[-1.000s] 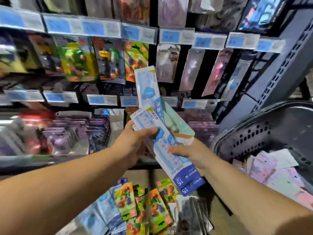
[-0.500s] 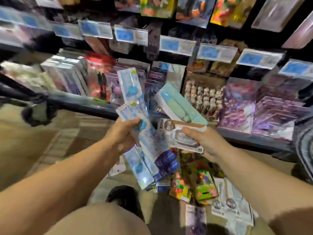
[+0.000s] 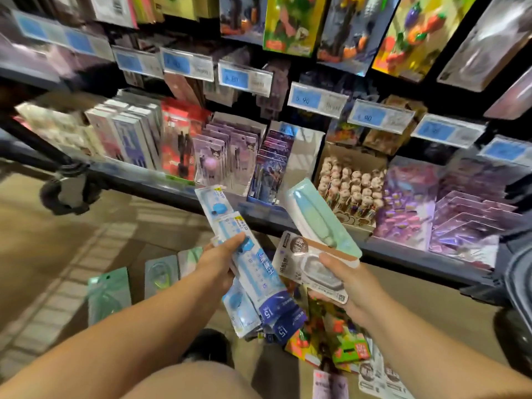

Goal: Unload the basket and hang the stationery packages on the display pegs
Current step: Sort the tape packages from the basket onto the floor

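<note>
A: What's the floor like?
B: Brown tiled floor [image 3: 57,249], w/ light & dark stripes. Stuff lies all over it: flat mint-green packs [image 3: 108,295] on the left, bright green-red-yellow packs [image 3: 348,344] under the hands, white packs w/ round windows [image 3: 380,378] at the btm.

A: And the room?
B: A shop. A long dark shelf [image 3: 417,260] runs across, low down. On it: a red card pack [image 3: 181,139], purple cards w/ a cartoon face [image 3: 218,156], a brown box of tiny doll-head pens [image 3: 354,191], clear purple packs [image 3: 460,214]. Above those, blue-white price tags [image 3: 244,77]. Higher up, big bright hanging packs [image 3: 290,24]. The edges are blurry.

A: Hands?
B: L hand [image 3: 218,263] grips a fan of long blue-white packs [image 3: 259,272], thumb on top, dark blue ends marked 15 pointing down. R hand [image 3: 359,292] pinches a grey-white pack w/ a clear bubble [image 3: 296,254], thumb on its front. Behind that it holds a long mint-green pack [image 3: 319,220], tilted up toward the shelf. All these packs are up in the air, in front of the shelf, not hung yet.

A: Basket?
B: There's a dark curved thing [image 3: 518,272] at the far right edge. Can't tell if it's the basket.

A: Anything else?
B: A black wheel [image 3: 66,194] on the left, under a dark bar. A bare knee [image 3: 184,381] & a black shoe [image 3: 210,344] at the btm.
</note>
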Tool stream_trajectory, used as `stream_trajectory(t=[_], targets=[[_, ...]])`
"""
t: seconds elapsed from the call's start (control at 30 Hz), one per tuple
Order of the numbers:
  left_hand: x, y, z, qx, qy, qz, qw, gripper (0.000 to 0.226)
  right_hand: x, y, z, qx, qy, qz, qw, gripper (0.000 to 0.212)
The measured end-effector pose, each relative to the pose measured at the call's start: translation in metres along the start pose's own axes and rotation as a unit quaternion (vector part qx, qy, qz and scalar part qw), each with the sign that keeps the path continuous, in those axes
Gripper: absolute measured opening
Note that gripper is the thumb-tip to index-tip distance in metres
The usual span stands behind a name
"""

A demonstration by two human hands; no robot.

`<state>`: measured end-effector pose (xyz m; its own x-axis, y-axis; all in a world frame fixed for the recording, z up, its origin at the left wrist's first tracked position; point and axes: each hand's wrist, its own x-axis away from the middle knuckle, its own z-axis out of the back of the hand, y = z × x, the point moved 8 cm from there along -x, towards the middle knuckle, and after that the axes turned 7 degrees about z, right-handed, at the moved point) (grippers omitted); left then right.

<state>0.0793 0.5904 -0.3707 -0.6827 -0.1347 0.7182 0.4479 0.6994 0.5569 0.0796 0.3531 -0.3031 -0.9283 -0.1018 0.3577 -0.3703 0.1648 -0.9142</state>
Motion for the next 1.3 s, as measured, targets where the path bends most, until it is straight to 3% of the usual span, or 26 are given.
stream_trajectory(t=[0.07, 0.1, 0.2, 0.43, 0.6, 0.7, 0.83, 1.03, 1.3], targets=[[0.002, 0.001, -0.004, 0.003, 0.002, -0.005, 1.0, 0.032, 0.003, 0.0, 0.004, -0.028, 0.023, -0.001, 0.999, 0.064], [0.003, 0.001, -0.006, -0.002, 0.002, -0.004, 1.0, 0.029, 0.004, 0.0, 0.006, -0.039, 0.036, 0.002, 0.999, 0.066], [0.004, 0.0, -0.006, -0.009, 0.01, 0.006, 1.0, 0.035, 0.007, 0.002, 0.009, -0.047, 0.047, -0.012, 0.998, 0.053], [-0.006, 0.0, 0.007, -0.021, 0.046, -0.013, 0.999, 0.052, 0.01, -0.01, 0.022, -0.042, 0.07, 0.014, 0.997, 0.049], [-0.017, -0.016, 0.02, -0.074, 0.062, 0.022, 0.995, 0.044, 0.012, -0.007, 0.023, -0.011, 0.063, 0.004, 0.998, 0.046], [-0.02, -0.013, 0.023, -0.126, 0.055, 0.007, 0.99, 0.024, 0.015, 0.0, 0.023, 0.018, 0.059, -0.004, 0.998, 0.048], [-0.032, -0.006, 0.037, -0.183, 0.07, -0.008, 0.981, 0.026, 0.017, 0.012, 0.027, 0.021, 0.059, -0.014, 0.998, 0.048], [-0.034, -0.006, 0.05, -0.109, 0.11, -0.004, 0.988, 0.023, 0.019, 0.024, 0.021, 0.039, 0.037, -0.022, 0.998, 0.025], [-0.036, -0.006, 0.053, -0.111, 0.126, 0.015, 0.986, 0.02, 0.019, 0.043, 0.008, 0.083, 0.025, -0.057, 0.995, 0.034]])
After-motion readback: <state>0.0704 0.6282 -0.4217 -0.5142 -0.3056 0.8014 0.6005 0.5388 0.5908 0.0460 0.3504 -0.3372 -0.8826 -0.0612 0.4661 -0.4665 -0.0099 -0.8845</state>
